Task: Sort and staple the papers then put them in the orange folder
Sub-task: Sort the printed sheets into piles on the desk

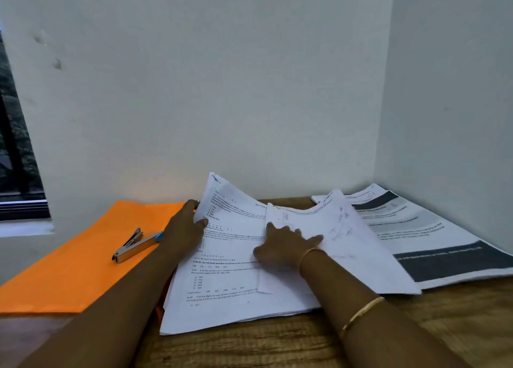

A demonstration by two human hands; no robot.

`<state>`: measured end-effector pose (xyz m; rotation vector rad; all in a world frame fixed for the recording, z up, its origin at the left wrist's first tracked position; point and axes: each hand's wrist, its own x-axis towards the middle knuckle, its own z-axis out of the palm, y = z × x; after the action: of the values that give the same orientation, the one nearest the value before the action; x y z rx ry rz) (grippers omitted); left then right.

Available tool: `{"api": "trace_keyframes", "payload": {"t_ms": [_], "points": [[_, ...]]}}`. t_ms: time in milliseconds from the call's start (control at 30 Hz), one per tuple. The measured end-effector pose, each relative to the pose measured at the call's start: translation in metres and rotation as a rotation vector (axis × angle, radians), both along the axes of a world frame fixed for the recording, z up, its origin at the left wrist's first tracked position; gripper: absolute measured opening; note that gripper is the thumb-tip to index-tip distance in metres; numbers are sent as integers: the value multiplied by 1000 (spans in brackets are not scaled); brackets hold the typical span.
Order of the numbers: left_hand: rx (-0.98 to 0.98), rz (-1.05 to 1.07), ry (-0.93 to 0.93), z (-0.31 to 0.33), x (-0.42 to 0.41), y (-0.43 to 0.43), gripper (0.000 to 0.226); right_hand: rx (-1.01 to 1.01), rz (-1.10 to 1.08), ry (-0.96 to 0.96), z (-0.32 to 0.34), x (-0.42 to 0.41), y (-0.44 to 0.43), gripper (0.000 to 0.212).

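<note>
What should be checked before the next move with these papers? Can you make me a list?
1. Left hand grips the lifted sheet: ok.
2. Right hand rests on the papers, steadying them: ok.
3. Stapler close by, on the folder: ok.
4. Folder free to open: not ok, the stapler lies on it.
5. Papers squared up for stapling: not ok, they are fanned out.
6. Pages in the right order: cannot tell.

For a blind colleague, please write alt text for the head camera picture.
A person's left hand holds up the far corner of printed papers while the right hand rests on them. A stapler lies on the orange folder to the left.
</note>
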<state>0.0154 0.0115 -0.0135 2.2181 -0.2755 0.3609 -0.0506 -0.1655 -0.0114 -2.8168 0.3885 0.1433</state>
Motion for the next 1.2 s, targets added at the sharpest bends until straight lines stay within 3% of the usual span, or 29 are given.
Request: {"api": "trace_keyframes", "payload": {"t_ms": [233,533,700,867,1100,1200], "points": [[-22,1,20,0,3,4,26,171,-68,-7,2,11,-43,28],[-3,10,70,-1,1,1,30,113,-114,7,7,8,-56,38],[26,89,-10,-1,1,3,33,96,-117,-15,4,11,-56,38],[-5,135,-53,-2,1,5,33,132,-176,-89,0,15,-60,73],[105,188,-143,2,5,7,10,69,-160,-146,6,6,-53,58],[185,209,-183,1,7,9,35,119,-118,-175,4,11,-50,32]]}}
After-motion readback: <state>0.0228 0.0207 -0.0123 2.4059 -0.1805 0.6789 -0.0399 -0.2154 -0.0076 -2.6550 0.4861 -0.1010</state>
